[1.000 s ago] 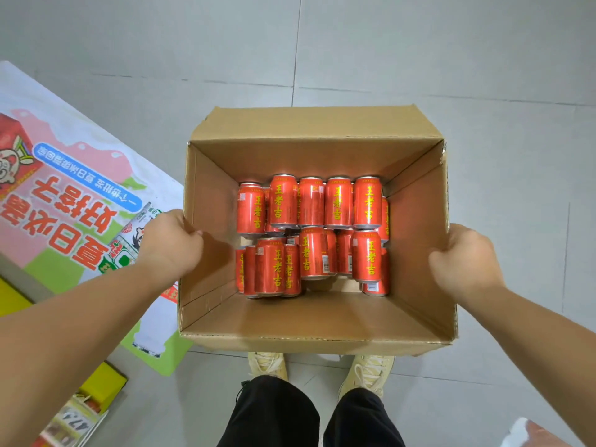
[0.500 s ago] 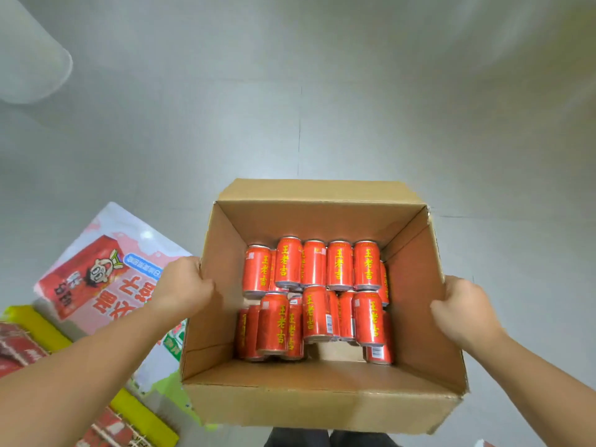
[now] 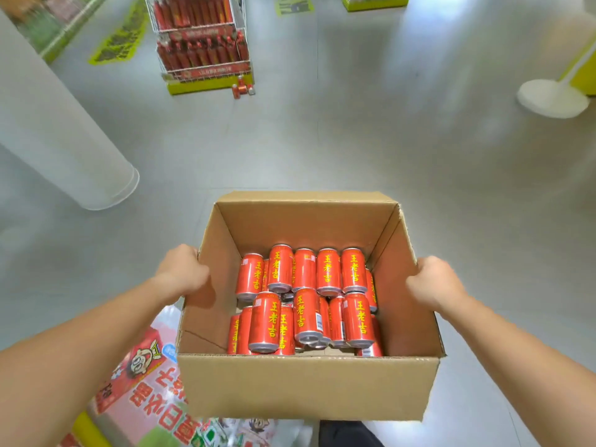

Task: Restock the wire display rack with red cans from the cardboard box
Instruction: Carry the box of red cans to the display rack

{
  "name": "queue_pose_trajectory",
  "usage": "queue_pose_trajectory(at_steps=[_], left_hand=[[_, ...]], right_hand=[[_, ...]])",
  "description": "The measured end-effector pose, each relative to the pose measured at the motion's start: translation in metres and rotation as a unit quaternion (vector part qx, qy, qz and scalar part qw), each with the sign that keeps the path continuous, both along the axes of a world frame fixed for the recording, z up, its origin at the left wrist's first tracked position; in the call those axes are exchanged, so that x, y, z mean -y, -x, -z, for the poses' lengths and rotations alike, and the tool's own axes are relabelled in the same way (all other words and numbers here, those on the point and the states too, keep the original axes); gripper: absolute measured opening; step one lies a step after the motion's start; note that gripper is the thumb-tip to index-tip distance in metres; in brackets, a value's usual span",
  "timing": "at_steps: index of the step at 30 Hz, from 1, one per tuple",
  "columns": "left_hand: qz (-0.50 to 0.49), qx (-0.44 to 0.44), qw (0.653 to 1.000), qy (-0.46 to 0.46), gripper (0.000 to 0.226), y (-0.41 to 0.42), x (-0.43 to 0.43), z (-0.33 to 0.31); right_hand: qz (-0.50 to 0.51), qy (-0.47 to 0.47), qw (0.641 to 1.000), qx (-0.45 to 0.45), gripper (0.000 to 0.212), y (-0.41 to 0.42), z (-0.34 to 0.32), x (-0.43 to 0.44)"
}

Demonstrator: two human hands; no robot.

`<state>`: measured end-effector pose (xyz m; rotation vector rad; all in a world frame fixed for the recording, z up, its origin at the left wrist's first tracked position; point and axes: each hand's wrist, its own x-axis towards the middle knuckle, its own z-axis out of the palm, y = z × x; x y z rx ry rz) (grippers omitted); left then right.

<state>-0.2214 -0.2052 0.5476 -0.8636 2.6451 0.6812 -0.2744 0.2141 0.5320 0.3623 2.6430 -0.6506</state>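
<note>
Cardboard fills the lower centre of the frame: you are carrying the open box (image 3: 309, 387) in front of you, its near wall closest to the camera. Your left hand (image 3: 183, 272) is curled shut over the top edge of the left wall, and your right hand (image 3: 433, 283) is curled shut over the top edge of the right wall, both about midway along the sides. Inside, the red cans (image 3: 306, 301) lie loose on their sides in roughly two rows, some piled on others, with bare floor of the box showing at the near left. They can roll, so keep the box level and your steps even. Gripping thin wall edges may let the sides bow; a hand under the base would likely hold better. Below left, a printed pink poster (image 3: 142, 382) lies on the floor. At mid left stands a white pillar (image 3: 61, 130). Far off, upper left of centre, is the wire rack (image 3: 201, 40), blurred, well apart from you. A few cans on the floor (image 3: 242, 88) sit just beside its base; steer clear of them when you set down.
</note>
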Motion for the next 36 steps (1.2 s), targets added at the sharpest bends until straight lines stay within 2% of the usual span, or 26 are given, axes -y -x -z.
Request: queue_pose_trajectory(at_steps=[5, 12, 14, 17, 22, 30, 36], left_hand=[[-0.032, -0.017, 0.999, 0.008, 0.024, 0.071, 0.032, -0.022], [-0.085, -0.033, 0.996, -0.006, 0.025, 0.187, 0.101, -0.052], [-0.090, -0.035, 0.995, -0.007, 0.019, 0.226, 0.127, -0.058], [-0.096, -0.033, 0.995, -0.018, 0.010, 0.289, 0.175, -0.060], [-0.098, -0.029, 0.994, -0.033, 0.018, 0.399, 0.255, -0.065], [-0.110, -0.062, 0.992, -0.019, 0.010, 0.586, 0.385, -0.081], [-0.138, -0.073, 0.988, 0.009, 0.018, 0.724, 0.477, -0.075]], right_hand=[[-0.055, -0.015, 0.998, -0.011, 0.017, 0.113, -0.024, 0.044], [-0.120, -0.033, 0.992, -0.027, 0.019, 0.271, -0.060, 0.124], [-0.134, -0.035, 0.990, -0.031, 0.020, 0.318, -0.069, 0.150], [-0.146, -0.028, 0.988, -0.031, 0.021, 0.387, -0.078, 0.194], [-0.148, -0.026, 0.988, -0.032, 0.011, 0.503, -0.085, 0.273], [-0.131, 0.008, 0.990, -0.054, 0.012, 0.695, -0.090, 0.405], [-0.154, 0.025, 0.984, -0.087, 0.013, 0.858, -0.075, 0.512]])
